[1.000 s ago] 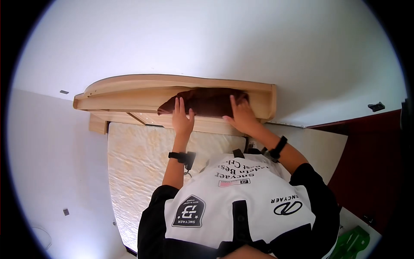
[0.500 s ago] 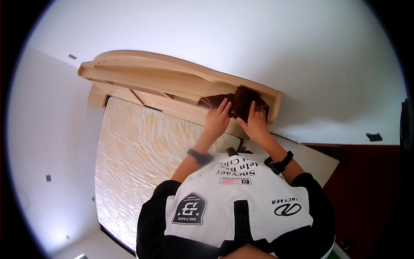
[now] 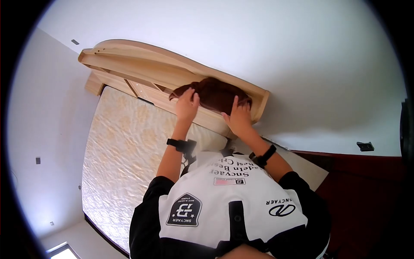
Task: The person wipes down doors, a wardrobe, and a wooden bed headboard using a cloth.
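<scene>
A dark brown cloth (image 3: 213,93) lies spread along the right part of the ledge of a pale wooden headboard (image 3: 148,71). My left hand (image 3: 187,107) is at the cloth's left end, its fingers closed on the edge. At the right end, my right hand (image 3: 239,118) rests on the cloth with the index finger stretched out and the thumb apart. The undersides of both hands' fingers are hidden.
Below the headboard is a mattress (image 3: 125,142) in a shiny, wrinkled cover. A white wall (image 3: 293,56) rises behind it, with a dark socket (image 3: 365,146) at the right. Dark red flooring (image 3: 358,198) shows at lower right.
My left hand has moved left with the cloth's left end, and the bunched cloth is now spread wider and flatter. My right hand stays at its right end. The view has shifted slightly.
</scene>
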Tool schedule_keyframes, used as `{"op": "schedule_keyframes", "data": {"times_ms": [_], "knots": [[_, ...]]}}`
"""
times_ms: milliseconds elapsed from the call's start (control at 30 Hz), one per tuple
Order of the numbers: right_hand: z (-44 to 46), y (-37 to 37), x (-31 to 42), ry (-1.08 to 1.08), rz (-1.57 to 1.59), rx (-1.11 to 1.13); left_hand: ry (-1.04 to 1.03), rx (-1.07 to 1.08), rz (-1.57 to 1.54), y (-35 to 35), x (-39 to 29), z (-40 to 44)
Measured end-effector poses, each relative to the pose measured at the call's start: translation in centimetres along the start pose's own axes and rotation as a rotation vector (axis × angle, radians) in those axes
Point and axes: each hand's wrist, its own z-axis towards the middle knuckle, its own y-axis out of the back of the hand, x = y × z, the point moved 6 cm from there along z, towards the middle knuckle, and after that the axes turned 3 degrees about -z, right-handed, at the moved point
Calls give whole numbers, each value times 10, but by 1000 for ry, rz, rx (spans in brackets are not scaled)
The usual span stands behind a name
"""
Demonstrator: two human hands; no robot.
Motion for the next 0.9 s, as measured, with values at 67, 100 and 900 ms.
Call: {"op": "schedule_keyframes", "data": {"times_ms": [67, 100, 900], "knots": [[-15, 2, -14, -17, 24, -84, -120, 6, 10, -18, -29, -16], [-17, 2, -15, -8, 26, -77, -177, 20, 64, -29, -46, -27], [76, -18, 93, 170, 87, -275, -123, 96, 158, 26, 45, 28]]}}
